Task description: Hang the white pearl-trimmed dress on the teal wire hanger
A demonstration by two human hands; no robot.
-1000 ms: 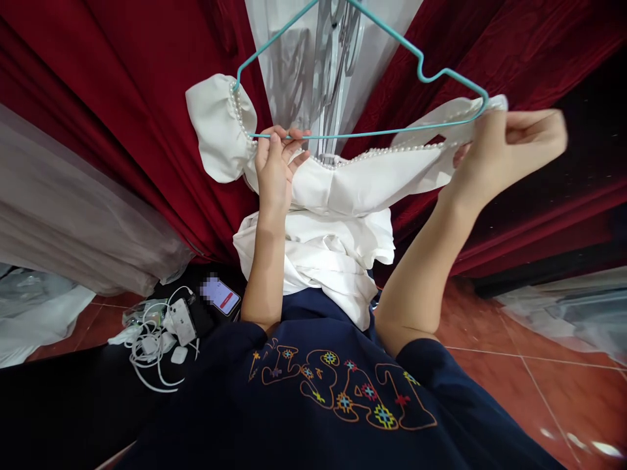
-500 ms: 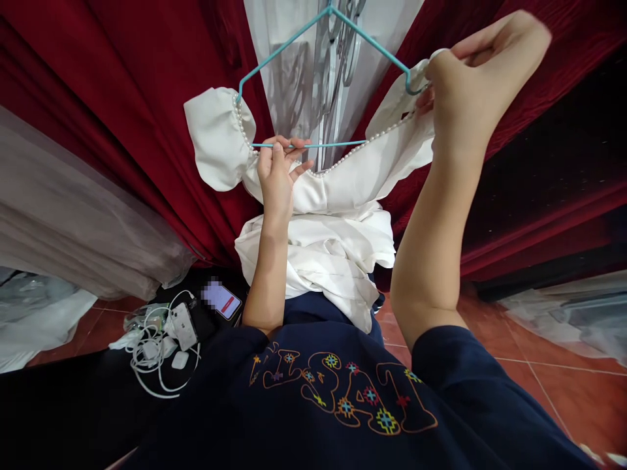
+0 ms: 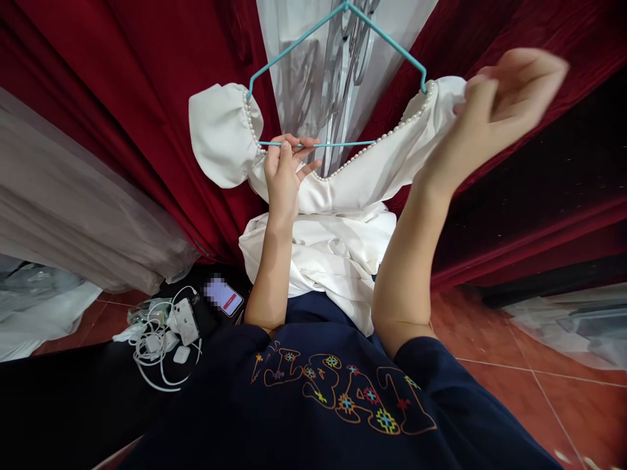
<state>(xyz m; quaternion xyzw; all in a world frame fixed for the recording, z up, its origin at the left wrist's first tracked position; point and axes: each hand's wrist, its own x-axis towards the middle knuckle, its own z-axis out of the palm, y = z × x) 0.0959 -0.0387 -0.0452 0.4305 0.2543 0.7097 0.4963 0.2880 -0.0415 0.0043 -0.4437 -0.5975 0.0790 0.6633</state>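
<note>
On the floor [image 3: 494, 339] at far left lies a tangle of white cables [image 3: 157, 339] with chargers and a small earbud case, and just beside them a phone [image 3: 223, 297] whose screen is blurred, so nothing on it can be read.

Above these, the left puff sleeve [image 3: 220, 134] of a white dress [image 3: 343, 222] hangs over the left end of a teal hanger [image 3: 337, 142]. The left hand [image 3: 287, 173] is raised just right of that sleeve, its fingers [image 3: 294, 145] curled up to the hanger's bottom bar and pinching it against the pearl-edged neckline. The bar runs level, left to right, and the hanger's hook goes up out of view at the top middle, in front of a clear plastic cover between red curtains [image 3: 122, 98].

The dress's body droops down from the bar into folds that rest against the person's navy shirt [image 3: 337, 391]. Stitched across the shirt are outlined letters filled with coloured patterns; seen upside down, they cannot be read with any certainty.

Further right, the right sleeve [image 3: 441, 98] sits at the hanger's right shoulder bend. The right hand [image 3: 509, 98] is just beside it, thumb and forefinger closed on the sleeve's outer edge while the other fingers spread loosely; the hand is blurred, so how firm the pinch is cannot be told. The sleeve lies to the left of these fingers, towards the hanger, and the right hand is the nearer one to it.
</note>
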